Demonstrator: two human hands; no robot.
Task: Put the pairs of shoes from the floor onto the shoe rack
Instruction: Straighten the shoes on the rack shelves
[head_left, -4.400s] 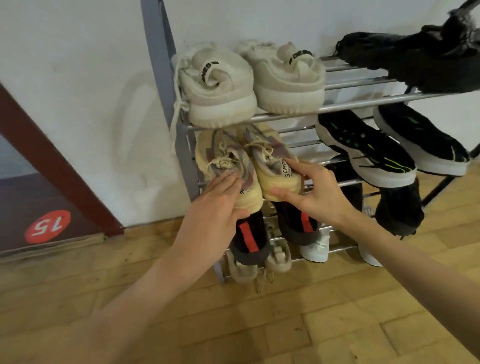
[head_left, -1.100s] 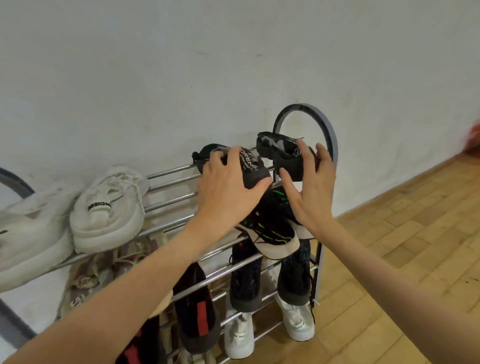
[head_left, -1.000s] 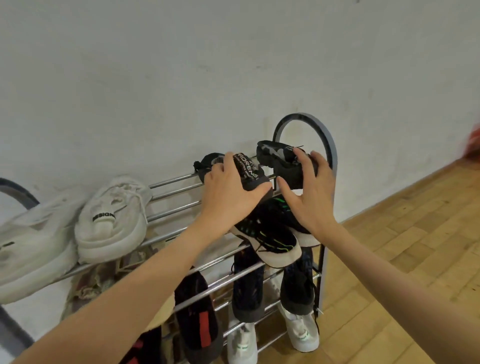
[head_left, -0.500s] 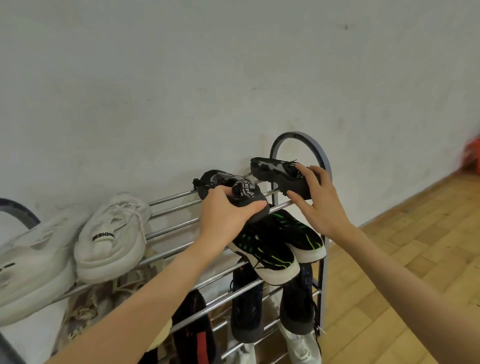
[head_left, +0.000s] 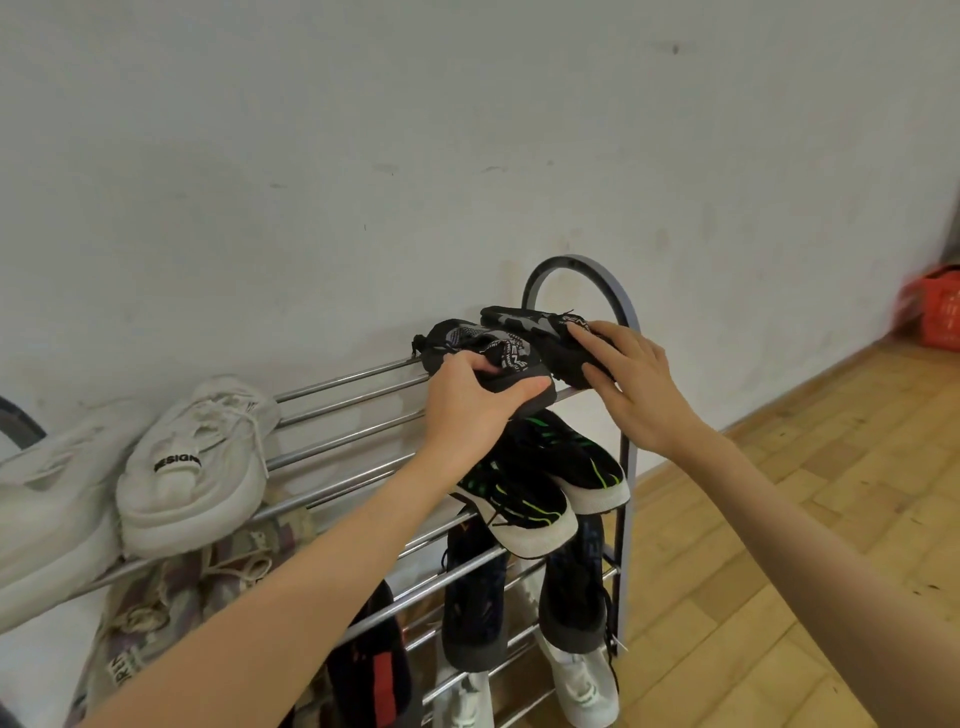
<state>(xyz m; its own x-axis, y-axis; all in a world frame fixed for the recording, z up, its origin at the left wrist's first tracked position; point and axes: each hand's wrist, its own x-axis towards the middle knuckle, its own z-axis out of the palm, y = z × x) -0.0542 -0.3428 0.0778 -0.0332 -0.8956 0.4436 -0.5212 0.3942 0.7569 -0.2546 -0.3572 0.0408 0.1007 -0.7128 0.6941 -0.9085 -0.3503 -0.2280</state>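
Observation:
A pair of black shoes with white lettering lies on the top tier of the metal shoe rack (head_left: 343, 379), at its right end. My left hand (head_left: 475, 402) grips the heel of the left black shoe (head_left: 467, 340), thumb under the sole. On the heel of the right black shoe (head_left: 524, 325) rests my right hand (head_left: 631, 387), fingers spread over it. Both shoes point toes toward the wall. A white pair (head_left: 192, 467) sits at the left of the same tier.
Black shoes with green stripes (head_left: 540, 478) fill the tier below, dark and white shoes lower down. A beige patterned pair (head_left: 208, 582) sits under the white pair. The rack's grey arched end frame (head_left: 613, 291) stands right of my hands. A red crate (head_left: 935, 306) sits far right on the wooden floor.
The two black shoes have been pushed closer together on the top tier. My right hand has moved from the shoe's side onto its heel. The camera view has shifted upward.

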